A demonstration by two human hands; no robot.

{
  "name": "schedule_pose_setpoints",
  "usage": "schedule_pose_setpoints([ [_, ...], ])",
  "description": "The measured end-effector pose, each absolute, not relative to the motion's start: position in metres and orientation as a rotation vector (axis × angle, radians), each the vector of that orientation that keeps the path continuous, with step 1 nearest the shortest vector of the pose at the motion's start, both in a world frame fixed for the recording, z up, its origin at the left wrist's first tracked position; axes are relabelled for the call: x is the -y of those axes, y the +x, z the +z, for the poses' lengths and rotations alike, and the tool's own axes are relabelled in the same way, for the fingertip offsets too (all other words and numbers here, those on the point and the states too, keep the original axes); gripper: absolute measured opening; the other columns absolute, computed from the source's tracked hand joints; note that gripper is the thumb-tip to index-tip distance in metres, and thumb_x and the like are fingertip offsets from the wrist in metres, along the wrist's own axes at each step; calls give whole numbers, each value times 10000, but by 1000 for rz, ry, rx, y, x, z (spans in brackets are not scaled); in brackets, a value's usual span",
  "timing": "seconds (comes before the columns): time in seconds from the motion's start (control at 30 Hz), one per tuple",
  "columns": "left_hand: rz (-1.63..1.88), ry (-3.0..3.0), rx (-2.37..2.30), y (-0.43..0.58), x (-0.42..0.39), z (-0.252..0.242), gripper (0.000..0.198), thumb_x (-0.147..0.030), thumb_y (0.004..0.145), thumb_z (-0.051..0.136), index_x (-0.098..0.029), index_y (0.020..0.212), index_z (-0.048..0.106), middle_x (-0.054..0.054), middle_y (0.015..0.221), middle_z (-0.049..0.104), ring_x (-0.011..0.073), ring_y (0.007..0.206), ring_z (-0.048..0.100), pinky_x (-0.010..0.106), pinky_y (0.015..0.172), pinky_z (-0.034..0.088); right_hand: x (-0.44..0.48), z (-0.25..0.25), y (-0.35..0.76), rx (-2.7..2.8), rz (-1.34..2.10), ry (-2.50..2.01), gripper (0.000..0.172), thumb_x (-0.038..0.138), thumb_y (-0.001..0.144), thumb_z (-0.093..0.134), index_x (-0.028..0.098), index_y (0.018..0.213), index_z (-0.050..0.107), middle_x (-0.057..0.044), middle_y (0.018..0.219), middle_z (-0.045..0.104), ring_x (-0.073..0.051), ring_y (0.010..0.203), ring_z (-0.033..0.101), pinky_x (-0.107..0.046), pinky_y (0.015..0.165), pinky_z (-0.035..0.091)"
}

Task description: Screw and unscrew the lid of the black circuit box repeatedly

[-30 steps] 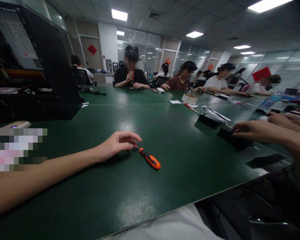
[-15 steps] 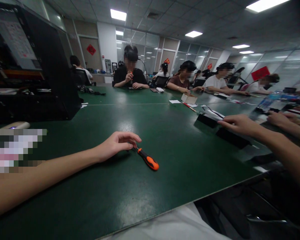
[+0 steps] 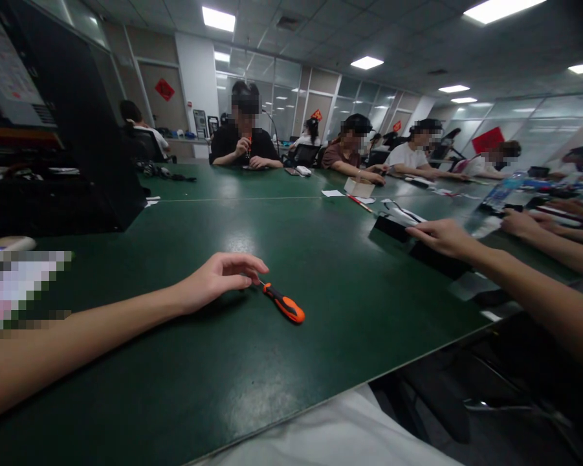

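An orange and black screwdriver (image 3: 285,305) lies on the green table (image 3: 320,259) in front of me. My left hand (image 3: 218,282) rests on the table just left of it, fingers curled, thumb and fingertips pinched at the tip of its thin metal shaft. My right hand (image 3: 442,237) reaches out to the right with its fingers stretched flat above a flat black device (image 3: 434,260). Its fingertips come close to a second black device (image 3: 389,226) with white parts on top.
A big black computer case (image 3: 77,162) stands at the left. Several people sit along the far and right sides, and another person's hands (image 3: 520,224) work right of mine. A small cardboard box (image 3: 358,188) and a water bottle (image 3: 499,193) stand farther off. The table's edge (image 3: 417,364) runs close by.
My right hand has lifted off the nearer black device and moved left and farther out toward the second one. My left hand and the screwdriver have stayed put.
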State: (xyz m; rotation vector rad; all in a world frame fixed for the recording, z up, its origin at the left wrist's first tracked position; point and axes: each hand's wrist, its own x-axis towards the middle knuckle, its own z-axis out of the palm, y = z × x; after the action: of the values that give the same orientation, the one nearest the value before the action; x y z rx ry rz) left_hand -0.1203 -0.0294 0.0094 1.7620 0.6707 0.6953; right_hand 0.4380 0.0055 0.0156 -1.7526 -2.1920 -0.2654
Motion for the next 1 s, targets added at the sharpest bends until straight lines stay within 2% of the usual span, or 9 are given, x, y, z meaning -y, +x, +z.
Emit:
schedule_pose_setpoints([
  [0.2, 692, 1805, -652, -121, 29, 10, 138, -195, 795, 690, -151, 912, 748, 92, 1143, 695, 240, 1035, 663, 358, 937, 523, -8, 16, 436, 2255, -172, -1784, 790, 900, 828, 227, 191, 545, 434, -13, 515, 416, -123, 514, 387, -285, 552, 329],
  [0.47, 685, 1817, -629, -121, 29, 10, 109, -184, 812, 679, -152, 890, 748, 89, 1122, 699, 243, 1037, 662, 367, 939, 518, -10, 13, 439, 2230, -126, -1774, 759, 894, 834, 222, 203, 542, 338, 9, 528, 298, -103, 513, 308, -283, 533, 287],
  [0.57, 688, 1815, -618, -120, 29, 10, 110, -180, 814, 676, -152, 890, 750, 85, 1117, 700, 241, 1045, 662, 359, 945, 514, -10, 12, 438, 2225, -138, -1759, 752, 878, 842, 253, 201, 530, 351, 11, 520, 297, -102, 509, 304, -286, 532, 279],
  [0.67, 689, 1814, -621, -120, 29, 10, 110, -184, 807, 682, -154, 890, 749, 85, 1116, 702, 243, 1038, 664, 362, 942, 518, -6, 17, 439, 2208, -198, -1731, 742, 859, 838, 318, 194, 522, 408, 2, 508, 352, -108, 503, 336, -288, 540, 286],
  [0.73, 687, 1813, -631, -120, 29, 10, 113, -187, 802, 684, -157, 890, 748, 85, 1112, 704, 245, 1037, 663, 362, 939, 521, 1, 24, 441, 2159, -258, -1713, 709, 805, 872, 340, 187, 551, 476, -20, 536, 453, -125, 527, 407, -286, 562, 320],
  [0.87, 695, 1812, -655, -119, 29, 10, 111, -201, 802, 682, -158, 881, 748, 82, 1119, 702, 245, 1036, 665, 357, 939, 523, 19, 36, 448, 2039, -376, -1685, 624, 658, 947, 335, 170, 687, 625, -106, 786, 684, -191, 723, 595, -293, 679, 414],
  [1.0, 695, 1827, -662, -120, 29, 11, 110, -209, 801, 685, -156, 878, 745, 83, 1106, 706, 251, 1035, 666, 368, 937, 526, 31, 30, 452, 2079, -343, -1688, 561, 629, 906, 433, 172, 718, 699, -108, 841, 733, -203, 726, 654, -295, 697, 456],
])
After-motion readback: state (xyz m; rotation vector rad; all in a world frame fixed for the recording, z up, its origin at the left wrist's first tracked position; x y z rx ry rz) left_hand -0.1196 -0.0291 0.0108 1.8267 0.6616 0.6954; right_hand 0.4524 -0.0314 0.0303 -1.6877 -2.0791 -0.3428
